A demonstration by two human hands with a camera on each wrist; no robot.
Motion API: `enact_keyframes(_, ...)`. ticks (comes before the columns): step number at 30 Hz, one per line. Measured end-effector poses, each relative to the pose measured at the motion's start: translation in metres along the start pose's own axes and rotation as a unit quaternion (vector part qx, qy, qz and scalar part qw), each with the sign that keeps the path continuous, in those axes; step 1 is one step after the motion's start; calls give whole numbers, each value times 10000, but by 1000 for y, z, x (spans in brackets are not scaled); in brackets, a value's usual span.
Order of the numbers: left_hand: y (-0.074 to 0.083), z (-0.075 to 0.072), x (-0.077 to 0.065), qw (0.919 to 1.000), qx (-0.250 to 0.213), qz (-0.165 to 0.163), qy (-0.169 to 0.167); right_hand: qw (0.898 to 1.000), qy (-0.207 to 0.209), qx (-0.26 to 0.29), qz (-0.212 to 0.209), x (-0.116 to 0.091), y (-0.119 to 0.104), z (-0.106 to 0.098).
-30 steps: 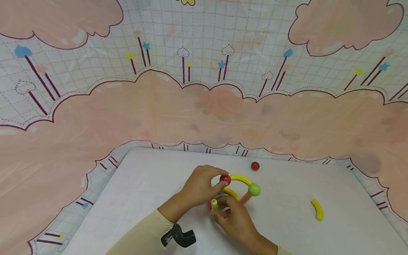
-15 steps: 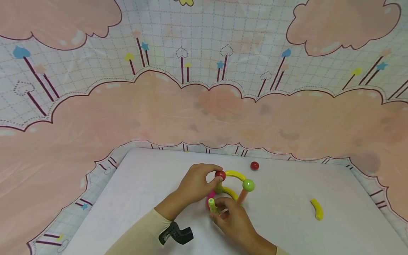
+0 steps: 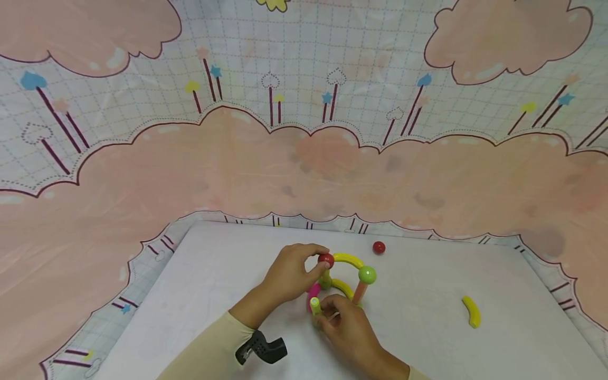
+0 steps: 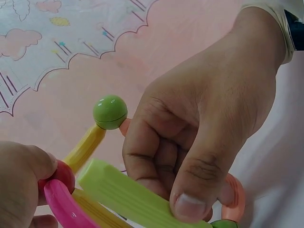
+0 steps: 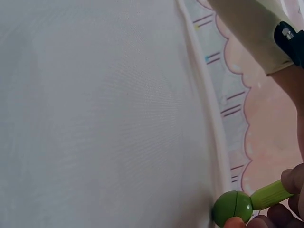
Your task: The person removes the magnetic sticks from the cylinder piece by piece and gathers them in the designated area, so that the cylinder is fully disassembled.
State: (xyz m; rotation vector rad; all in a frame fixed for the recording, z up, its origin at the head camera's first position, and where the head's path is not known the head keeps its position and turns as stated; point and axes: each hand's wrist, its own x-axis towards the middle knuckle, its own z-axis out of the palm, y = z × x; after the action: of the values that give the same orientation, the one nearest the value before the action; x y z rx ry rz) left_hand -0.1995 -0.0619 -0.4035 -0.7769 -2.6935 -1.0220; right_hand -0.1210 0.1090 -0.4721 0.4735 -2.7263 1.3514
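Observation:
My left hand [image 3: 287,274] pinches a red ball [image 3: 325,260] between thumb and fingers, at the upper left corner of a ball-and-stick toy frame. A curved yellow stick [image 3: 348,259] runs from that ball to a light green ball [image 3: 367,275], which an orange stick [image 3: 360,292] supports. Lower down are a curved pink stick [image 3: 312,296] and another yellow one [image 3: 342,287]. With thumb and fingers, my right hand [image 3: 349,324] grips a light green stick [image 4: 128,190], its top end free. In the right wrist view, a green ball [image 5: 232,209] joins the stick's other end.
A loose red ball [image 3: 378,247] lies behind the frame near the far edge of the white table [image 3: 418,327]. Off to the right lies a loose curved yellow stick [image 3: 471,312]. A patterned cloth [image 3: 304,174] hangs behind the table.
The frame's upper part has shifted left and slightly away, along with the left hand on the red ball. The right hand keeps its grip on the green stick and has barely moved.

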Motion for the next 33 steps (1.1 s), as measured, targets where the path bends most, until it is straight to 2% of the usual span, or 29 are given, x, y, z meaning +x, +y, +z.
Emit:
enact_keyframes(7,-1,1,0,10000,0,-17,-42,9998,-88,-150,8,3,-1,1)
enact_keyframes(13,-1,1,3,10000,66,-11,-12,9997,69,-227,-51,2,0,0)
enact_keyframes(21,-3,1,8,9998,-6,-186,-78,9995,36,-100,284,2,1,-2)
enact_keyframes(26,-4,3,11,9996,4,-261,-116,9996,154,3,245,0,6,-1)
enact_keyframes(33,-6,6,15,9996,-137,-189,-124,9995,263,28,187,-1,7,-1)
